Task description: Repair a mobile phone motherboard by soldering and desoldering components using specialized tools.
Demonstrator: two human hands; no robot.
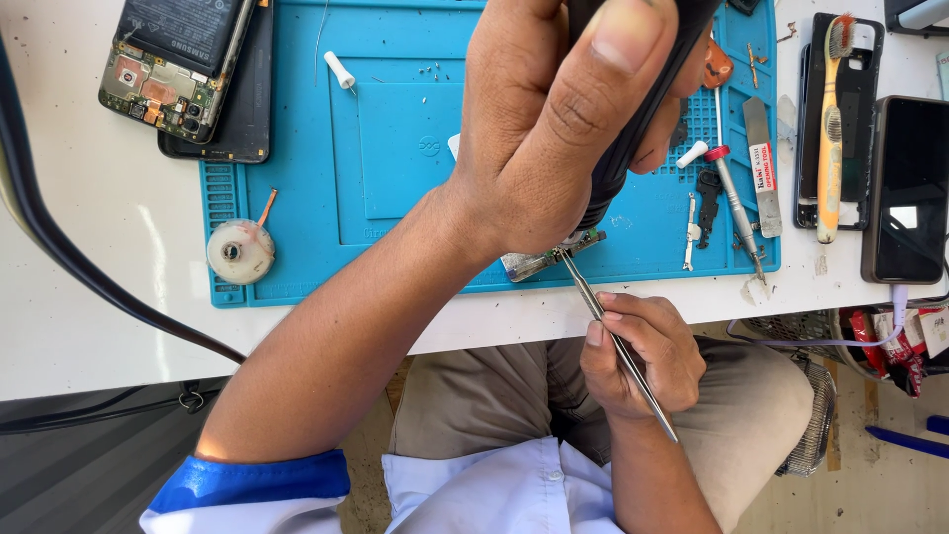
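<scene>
My left hand [554, 129] is raised close to the camera and grips a black tool handle [633, 129] that points down toward a small circuit board [549, 259]. The board lies at the front edge of a blue work mat [395, 148]. My right hand [641, 351] sits below the table edge and pinches metal tweezers [618, 341], whose tips touch the small board. Much of the board is hidden behind my left hand.
An opened phone [173, 59] with its insides bare lies at the back left. A round white spool [240, 250] sits on the mat's left edge. Screwdriver [733, 203], metal opening tool [761, 163], toothbrush [832, 129] and dark phone [906, 188] lie right. A black cable [59, 257] crosses left.
</scene>
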